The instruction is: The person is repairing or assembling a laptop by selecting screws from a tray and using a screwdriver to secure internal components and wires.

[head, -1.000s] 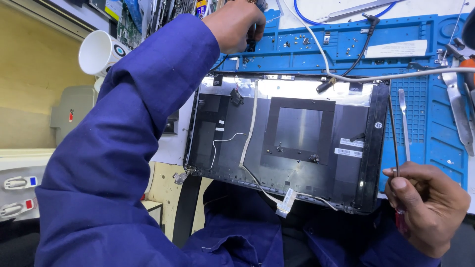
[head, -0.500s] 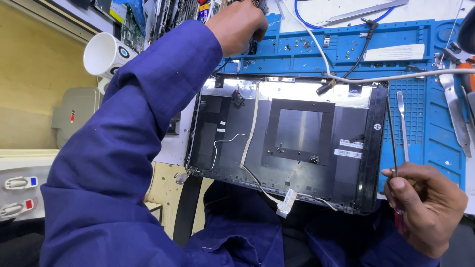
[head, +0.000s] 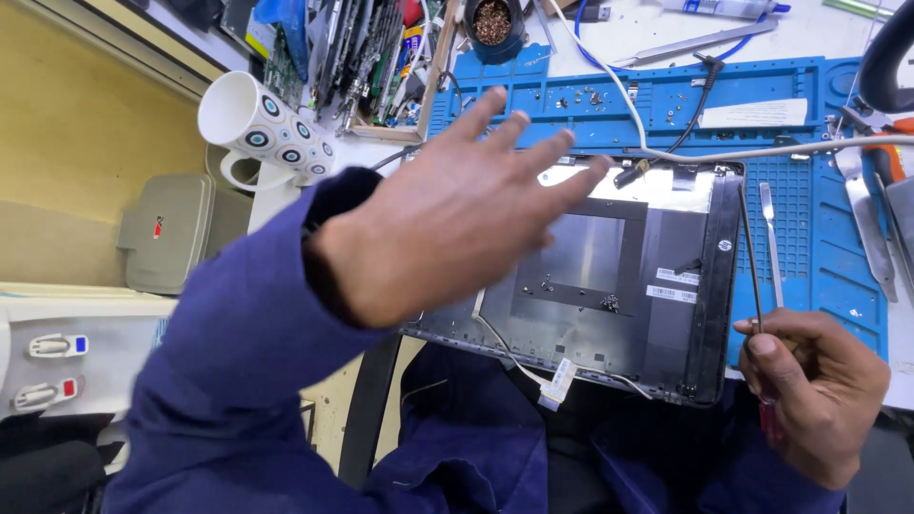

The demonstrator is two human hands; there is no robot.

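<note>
With the left hand (head: 447, 224) spread open and empty above the laptop lid (head: 609, 276), only the right hand's (head: 819, 390) closed grip on the screwdriver (head: 752, 257) beside the lid's right edge steadies anything, so the lid overhanging the surface's near edge could slip lapward.

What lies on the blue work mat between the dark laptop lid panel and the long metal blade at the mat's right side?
In the head view, a slim metal spudger lies on the blue work mat, between the dark laptop lid panel and the long metal blade.

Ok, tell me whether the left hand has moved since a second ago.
Yes. The left hand has come back from the far edge of the blue mat toward the person, and is now spread open above the dark laptop lid panel.
</note>
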